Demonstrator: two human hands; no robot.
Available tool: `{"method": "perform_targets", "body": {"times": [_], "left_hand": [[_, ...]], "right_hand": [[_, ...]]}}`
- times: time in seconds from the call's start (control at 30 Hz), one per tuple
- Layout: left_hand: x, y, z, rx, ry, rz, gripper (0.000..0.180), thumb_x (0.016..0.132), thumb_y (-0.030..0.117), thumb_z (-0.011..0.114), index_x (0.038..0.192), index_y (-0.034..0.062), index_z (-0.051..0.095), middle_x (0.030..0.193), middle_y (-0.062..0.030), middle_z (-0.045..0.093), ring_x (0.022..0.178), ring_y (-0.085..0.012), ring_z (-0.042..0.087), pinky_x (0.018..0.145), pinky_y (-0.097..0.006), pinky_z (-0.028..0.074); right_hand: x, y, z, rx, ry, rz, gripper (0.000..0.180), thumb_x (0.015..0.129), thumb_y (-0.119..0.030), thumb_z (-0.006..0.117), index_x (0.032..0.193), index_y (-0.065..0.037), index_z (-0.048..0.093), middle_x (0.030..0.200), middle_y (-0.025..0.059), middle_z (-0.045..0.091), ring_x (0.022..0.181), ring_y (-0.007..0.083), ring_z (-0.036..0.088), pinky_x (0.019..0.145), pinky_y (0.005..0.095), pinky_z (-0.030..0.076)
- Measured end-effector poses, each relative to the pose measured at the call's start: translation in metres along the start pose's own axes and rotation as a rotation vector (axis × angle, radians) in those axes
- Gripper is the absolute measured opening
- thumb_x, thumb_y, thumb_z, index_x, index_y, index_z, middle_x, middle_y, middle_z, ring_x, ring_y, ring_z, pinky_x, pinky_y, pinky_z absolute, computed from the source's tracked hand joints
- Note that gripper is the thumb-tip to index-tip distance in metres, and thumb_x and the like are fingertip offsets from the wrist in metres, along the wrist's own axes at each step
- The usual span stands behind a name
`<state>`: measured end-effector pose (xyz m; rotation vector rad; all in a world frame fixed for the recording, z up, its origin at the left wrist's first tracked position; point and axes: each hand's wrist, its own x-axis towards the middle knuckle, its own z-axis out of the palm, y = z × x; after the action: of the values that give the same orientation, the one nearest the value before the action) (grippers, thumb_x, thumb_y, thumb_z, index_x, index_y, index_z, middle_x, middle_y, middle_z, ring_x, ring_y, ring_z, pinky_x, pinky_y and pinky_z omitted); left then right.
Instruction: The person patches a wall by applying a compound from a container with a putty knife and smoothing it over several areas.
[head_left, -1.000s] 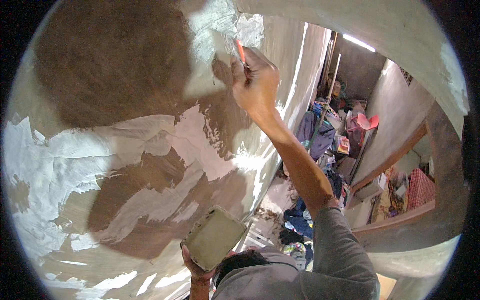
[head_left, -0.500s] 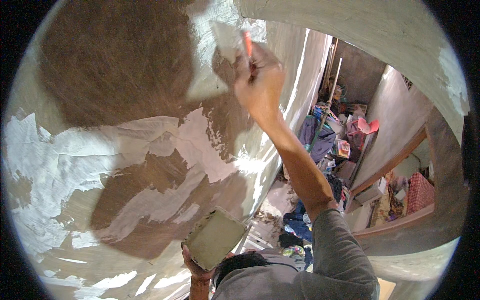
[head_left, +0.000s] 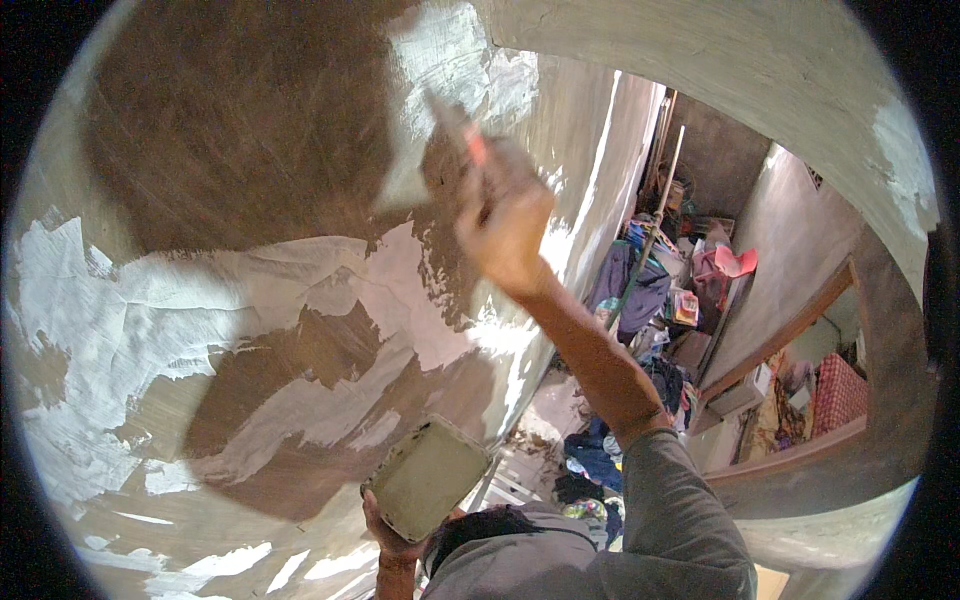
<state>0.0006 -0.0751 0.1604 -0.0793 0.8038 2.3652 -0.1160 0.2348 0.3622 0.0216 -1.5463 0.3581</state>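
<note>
My right hand [head_left: 508, 222] is raised, closed round the orange handle of a putty knife [head_left: 474, 146]. The knife is smeared by motion; its blade points up and left at the lower part of a fresh white putty patch [head_left: 465, 60] on the wall [head_left: 150, 320]. Whether the blade touches the wall, I cannot tell. Low in the view, my left hand [head_left: 393, 528] grips a shallow rectangular pan [head_left: 428, 478] by its lower left edge. The pan is tilted, with greyish residue on its rim; part of the left hand is hidden behind it.
Broad white putty streaks [head_left: 170, 310] cover the brown wall, crossed by dark shadows. To the right, a narrow space holds piled clothes [head_left: 595, 450], a long pole [head_left: 665, 185] and a pink plastic item [head_left: 735, 262]. Beyond is a wood-framed opening [head_left: 780, 340].
My right hand and the putty knife have moved down and slightly left, and the blade has tipped further left. More of the white patch above shows. The left hand and pan have barely moved.
</note>
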Motion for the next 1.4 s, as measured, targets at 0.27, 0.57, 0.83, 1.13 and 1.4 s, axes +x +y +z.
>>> {"method": "perform_targets", "body": {"times": [0.27,0.57,0.83,1.13,1.4], "left_hand": [[0.0,-0.001,0.015,0.091,-0.181,0.053,0.069,0.082,0.06,0.043,0.131,0.0121,0.036,0.128,-0.0139,0.044,0.111,-0.0343,0.048,0.084,-0.051,0.046],[0.005,0.0,-0.001,0.006,-0.032,-0.048,0.072,0.079,0.061,0.047,0.131,0.0119,0.036,0.128,-0.0149,0.043,0.112,-0.0343,0.047,0.085,-0.052,0.046],[0.004,-0.004,-0.013,-0.02,0.038,-0.012,0.076,0.078,0.063,0.047,0.131,0.0097,0.035,0.127,-0.0154,0.044,0.111,-0.0358,0.048,0.085,-0.052,0.046],[0.004,-0.003,-0.013,-0.077,0.057,-0.008,0.076,0.078,0.06,0.05,0.132,0.0085,0.034,0.127,-0.0185,0.044,0.11,-0.0376,0.049,0.083,-0.053,0.047],[0.002,-0.002,-0.019,-0.088,-0.007,-0.067,0.077,0.078,0.061,0.051,0.132,0.0083,0.034,0.129,-0.0193,0.042,0.111,-0.0382,0.048,0.083,-0.053,0.048]], "right_hand": [[0.054,0.046,0.015,-0.111,0.118,0.015,0.013,0.076,-0.008,0.055,0.085,-0.001,0.061,0.065,0.0149,0.054,0.055,0.0297,0.053,0.052,0.0353,0.042],[0.071,0.031,-0.002,-0.08,0.094,0.089,0.015,0.081,-0.01,0.057,0.092,-0.002,0.063,0.059,0.0131,0.053,0.049,0.0174,0.05,0.048,0.0301,0.039],[0.034,-0.011,-0.006,0.123,-0.03,0.051,0.018,0.082,-0.013,0.059,0.095,-0.001,0.063,0.066,0.0109,0.055,0.054,0.0142,0.05,0.053,0.0269,0.041],[-0.073,0.038,0.003,0.083,0.162,0.184,0.014,0.083,-0.009,0.058,0.092,0.0,0.062,0.076,0.0128,0.06,0.063,0.0195,0.056,0.057,0.0311,0.045],[-0.131,-0.008,0.017,0.01,-0.158,0.092,0.04,0.073,-0.001,0.062,0.113,-0.004,0.058,0.096,0.014,0.061,0.084,0.0287,0.06,0.071,0.0345,0.05]]}}
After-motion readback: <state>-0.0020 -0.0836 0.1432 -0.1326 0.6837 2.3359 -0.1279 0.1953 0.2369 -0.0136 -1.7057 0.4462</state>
